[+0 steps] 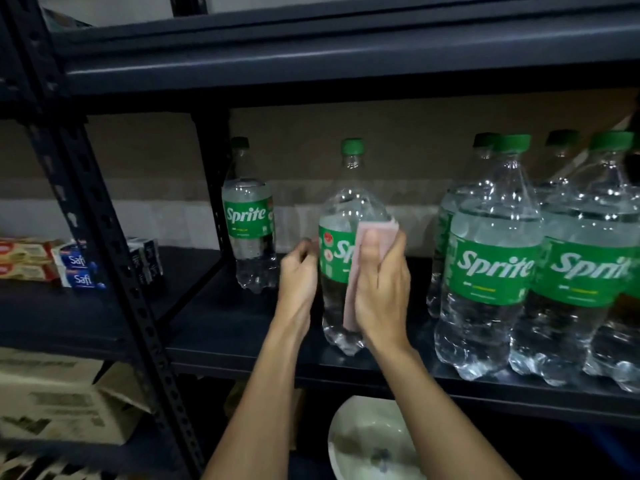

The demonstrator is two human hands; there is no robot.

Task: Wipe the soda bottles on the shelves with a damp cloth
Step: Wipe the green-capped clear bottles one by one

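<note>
Head view: I see both hands on one bottle (pixel 348 209), mid-frame, standing upright on the shelf (pixel 225 327).
My right hand (pixel 382 289) wraps the pink cloth (pixel 376 227) against its label, thumb on top. The left hand (pixel 299 275), blurred, curls its fingers round the bottle's left side. More bottles (pixel 491 271) crowd the right of the frame, and one bottle (pixel 247 223) stands behind at the left.
</note>
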